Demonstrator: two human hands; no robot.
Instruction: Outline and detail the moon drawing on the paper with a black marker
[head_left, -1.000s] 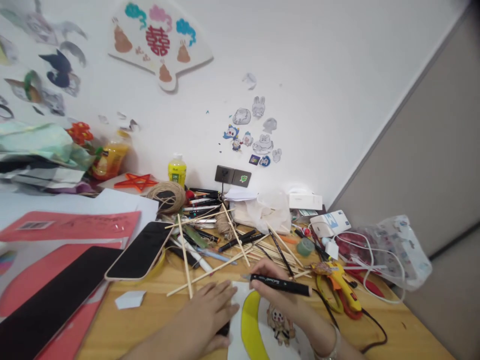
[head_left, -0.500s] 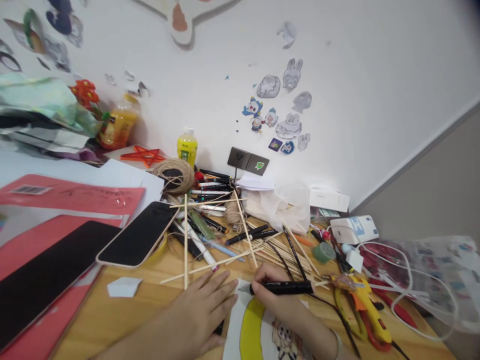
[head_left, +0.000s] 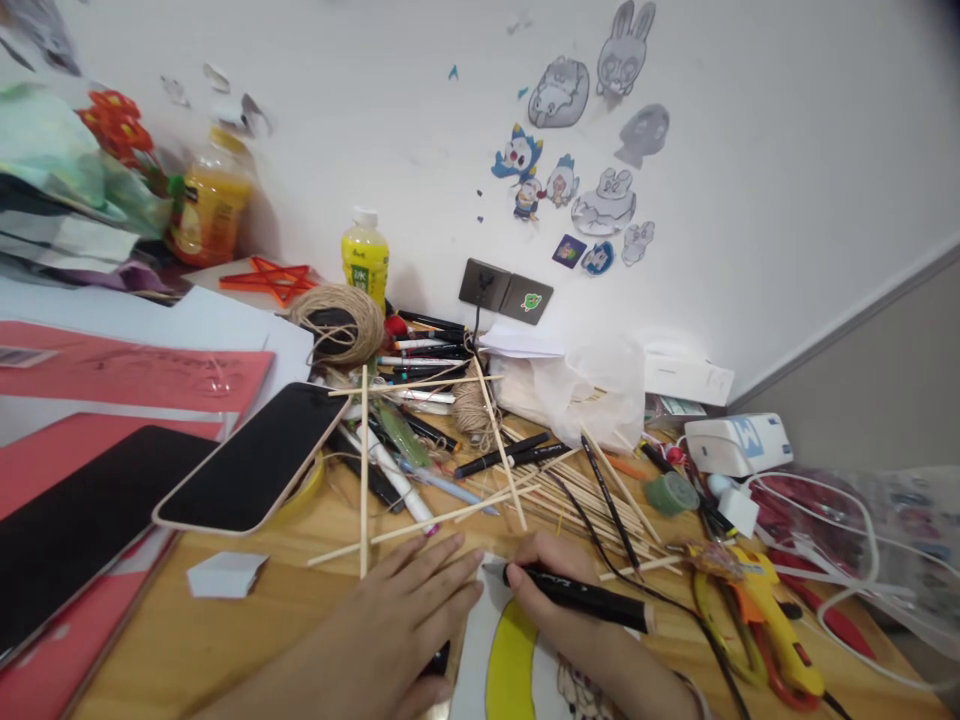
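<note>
My right hand (head_left: 559, 600) grips a black marker (head_left: 585, 597), its tip at the top edge of a white sheet of paper (head_left: 472, 645). On that sheet are a yellow curved shape (head_left: 512, 665) and a cartoon figure (head_left: 581, 690), partly hidden by my right hand and wrist. My left hand (head_left: 412, 610) lies with fingers stretched out at the sheet's left edge. A dark object (head_left: 440, 660), mostly covered, shows beneath my left hand. Just beyond my fingers, thin wooden sticks (head_left: 364, 470) form a crossed frame over scattered pens.
A phone (head_left: 255, 460) and red packets (head_left: 135, 370) lie at left. A twine roll (head_left: 337, 322) and a yellow drink bottle (head_left: 365, 258) stand at the back. On the right are a yellow glue gun (head_left: 780, 620), a white cable (head_left: 874, 530) and a white box (head_left: 739, 443).
The view has tilted down and shifted slightly. My right hand's marker now slants more, its back end lower. My left hand stays flat by the paper.
</note>
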